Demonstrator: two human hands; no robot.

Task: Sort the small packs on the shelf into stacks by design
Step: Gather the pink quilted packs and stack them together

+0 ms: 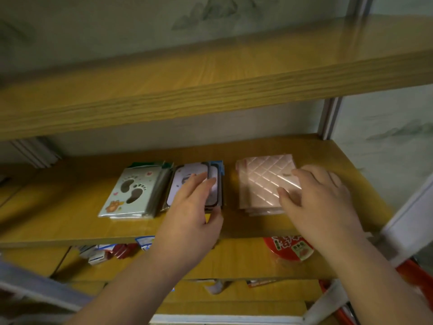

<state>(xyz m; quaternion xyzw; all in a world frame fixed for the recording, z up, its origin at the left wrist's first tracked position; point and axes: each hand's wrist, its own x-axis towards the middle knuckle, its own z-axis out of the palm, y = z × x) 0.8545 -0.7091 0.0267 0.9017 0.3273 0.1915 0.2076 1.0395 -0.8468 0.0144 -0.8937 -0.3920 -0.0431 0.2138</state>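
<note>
Our left hand (189, 216) pinches the middle stack (187, 184) at its six-o'clock edge; right hand (321, 198) rests flat, fingers (290, 198) spread on the pink stack (264, 184). We judge the packs light, slick: grip the edges.

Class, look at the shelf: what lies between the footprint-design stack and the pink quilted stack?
In the head view, the middle stack of pale, dark-edged packs lies there, with the left hand on it. Bare shelf separates it from the pink quilted stack.
</note>
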